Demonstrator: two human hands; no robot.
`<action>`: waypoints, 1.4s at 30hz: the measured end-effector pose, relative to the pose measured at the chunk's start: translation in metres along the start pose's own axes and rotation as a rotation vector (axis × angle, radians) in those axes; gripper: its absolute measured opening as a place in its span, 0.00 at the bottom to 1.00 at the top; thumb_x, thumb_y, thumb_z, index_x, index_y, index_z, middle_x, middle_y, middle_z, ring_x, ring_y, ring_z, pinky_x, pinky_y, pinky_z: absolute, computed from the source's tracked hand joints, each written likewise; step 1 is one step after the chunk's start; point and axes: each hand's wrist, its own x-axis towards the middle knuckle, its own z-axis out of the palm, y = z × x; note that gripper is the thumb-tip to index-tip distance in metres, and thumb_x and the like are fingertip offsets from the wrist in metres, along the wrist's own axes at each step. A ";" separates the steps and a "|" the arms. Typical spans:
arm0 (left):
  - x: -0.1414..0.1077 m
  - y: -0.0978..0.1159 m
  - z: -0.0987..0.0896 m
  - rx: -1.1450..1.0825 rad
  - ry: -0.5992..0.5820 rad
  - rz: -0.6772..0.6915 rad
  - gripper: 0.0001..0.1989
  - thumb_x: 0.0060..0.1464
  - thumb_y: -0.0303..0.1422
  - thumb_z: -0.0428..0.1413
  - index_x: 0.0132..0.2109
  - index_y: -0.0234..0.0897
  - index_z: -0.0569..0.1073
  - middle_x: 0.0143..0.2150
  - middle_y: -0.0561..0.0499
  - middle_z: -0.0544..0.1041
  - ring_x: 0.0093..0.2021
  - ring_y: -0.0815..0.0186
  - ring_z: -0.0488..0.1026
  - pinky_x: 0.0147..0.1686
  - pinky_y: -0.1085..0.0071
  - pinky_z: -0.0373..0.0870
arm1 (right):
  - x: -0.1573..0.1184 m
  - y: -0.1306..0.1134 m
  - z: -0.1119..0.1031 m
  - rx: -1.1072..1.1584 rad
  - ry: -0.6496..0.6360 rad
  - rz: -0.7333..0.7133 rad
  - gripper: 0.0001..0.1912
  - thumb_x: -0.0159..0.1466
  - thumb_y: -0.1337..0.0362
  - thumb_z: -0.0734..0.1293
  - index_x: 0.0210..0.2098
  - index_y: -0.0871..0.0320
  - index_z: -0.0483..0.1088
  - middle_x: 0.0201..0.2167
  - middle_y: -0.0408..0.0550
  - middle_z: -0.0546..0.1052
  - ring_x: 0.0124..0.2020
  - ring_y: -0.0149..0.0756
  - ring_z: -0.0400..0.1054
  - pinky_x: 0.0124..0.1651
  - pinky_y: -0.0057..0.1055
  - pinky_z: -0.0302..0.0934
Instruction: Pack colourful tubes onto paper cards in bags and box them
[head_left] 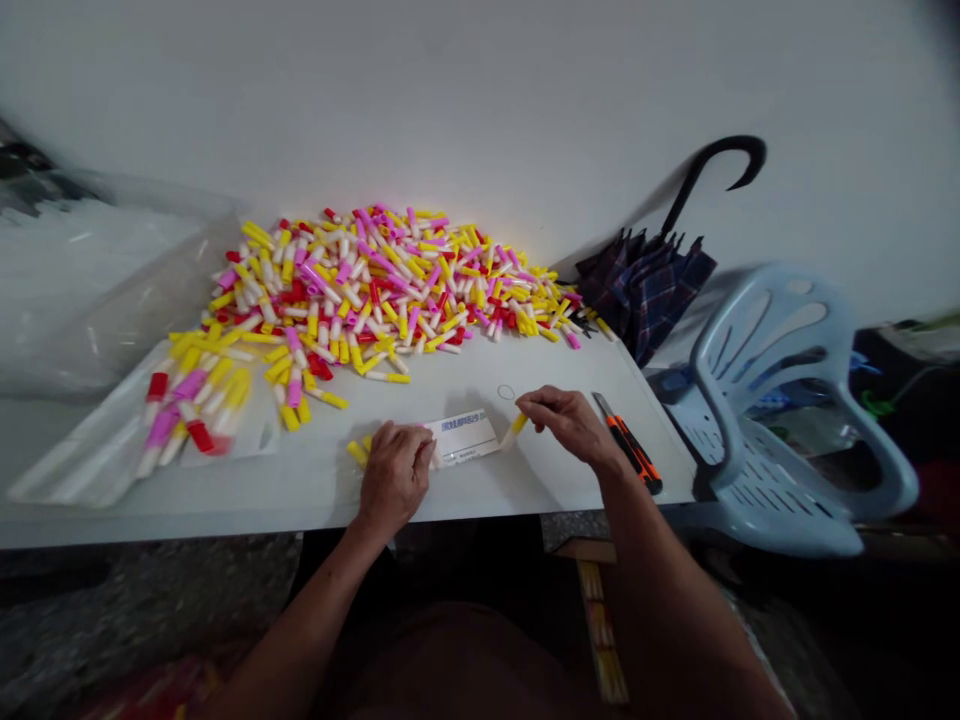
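Observation:
My right hand (562,420) pinches a small white plastic tube with a yellow end (516,428), tilted just off the right end of a white printed card (463,438). The card lies on the white table with its blue lettering facing up. At the card's left end, my left hand (395,470) is closed, fingertips pressed on its edge; what lies under them is partly hidden. Yellow tube ends (358,452) stick out beside the left hand. Behind both hands spreads a large heap of tubes (375,285) with yellow, pink and red ends.
A clear plastic sheet with several tubes (195,400) lies at the left, before a big clear bag (97,290). An orange-black box cutter (628,443) rests right of my right hand. A folded umbrella (649,285) leans on the wall, near a light-blue chair (780,420).

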 end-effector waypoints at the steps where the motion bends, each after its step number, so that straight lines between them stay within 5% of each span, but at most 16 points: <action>1: 0.000 0.000 0.000 0.001 0.001 0.005 0.06 0.70 0.31 0.52 0.43 0.41 0.72 0.43 0.49 0.81 0.47 0.56 0.73 0.57 0.52 0.67 | 0.008 -0.003 0.000 -0.005 -0.072 0.004 0.19 0.63 0.49 0.71 0.39 0.59 0.82 0.35 0.49 0.79 0.30 0.33 0.68 0.34 0.31 0.64; 4: 0.001 0.000 0.000 0.001 0.011 0.014 0.06 0.70 0.31 0.52 0.43 0.41 0.73 0.43 0.48 0.81 0.47 0.55 0.73 0.56 0.53 0.68 | 0.031 -0.008 0.017 -0.052 -0.256 -0.016 0.19 0.63 0.50 0.72 0.42 0.60 0.82 0.32 0.47 0.79 0.29 0.33 0.68 0.33 0.30 0.62; 7: 0.001 0.000 0.000 0.007 0.013 0.012 0.05 0.70 0.31 0.52 0.44 0.41 0.73 0.43 0.48 0.81 0.47 0.55 0.73 0.57 0.52 0.67 | 0.036 -0.010 0.044 -0.183 -0.154 -0.117 0.22 0.64 0.52 0.73 0.50 0.61 0.79 0.34 0.47 0.79 0.34 0.35 0.70 0.39 0.31 0.63; 11: 0.001 0.001 -0.001 0.010 -0.002 0.026 0.06 0.71 0.31 0.51 0.44 0.41 0.72 0.43 0.48 0.80 0.46 0.56 0.73 0.54 0.54 0.68 | 0.002 -0.007 0.064 -0.323 -0.017 -0.116 0.18 0.68 0.52 0.71 0.49 0.60 0.78 0.37 0.51 0.80 0.36 0.36 0.71 0.41 0.32 0.62; 18: 0.000 0.000 0.000 0.015 0.002 0.022 0.05 0.71 0.30 0.52 0.45 0.41 0.72 0.45 0.49 0.81 0.48 0.57 0.73 0.58 0.53 0.66 | -0.044 0.001 0.089 -0.655 -0.050 -0.032 0.10 0.72 0.59 0.67 0.39 0.57 0.77 0.38 0.50 0.79 0.35 0.35 0.70 0.39 0.30 0.56; 28: -0.001 0.001 -0.001 0.021 -0.011 0.015 0.07 0.71 0.31 0.51 0.45 0.40 0.74 0.45 0.49 0.82 0.50 0.57 0.75 0.60 0.53 0.64 | -0.010 -0.012 0.085 -0.525 -0.190 -0.206 0.12 0.67 0.67 0.69 0.26 0.59 0.72 0.27 0.44 0.74 0.29 0.31 0.63 0.34 0.29 0.51; 34: 0.004 0.005 -0.006 0.124 -0.121 -0.003 0.09 0.70 0.30 0.50 0.43 0.40 0.75 0.42 0.49 0.82 0.48 0.54 0.74 0.61 0.49 0.61 | -0.010 0.004 0.079 -0.227 -0.312 -0.295 0.09 0.70 0.67 0.67 0.43 0.57 0.81 0.39 0.47 0.80 0.38 0.35 0.71 0.43 0.29 0.61; 42: 0.021 -0.002 -0.014 0.172 -0.261 0.001 0.09 0.67 0.33 0.54 0.49 0.38 0.77 0.45 0.46 0.80 0.46 0.53 0.72 0.48 0.56 0.66 | -0.006 0.015 0.082 -0.297 -0.290 -0.425 0.10 0.72 0.63 0.68 0.46 0.54 0.83 0.36 0.48 0.80 0.38 0.36 0.72 0.44 0.30 0.62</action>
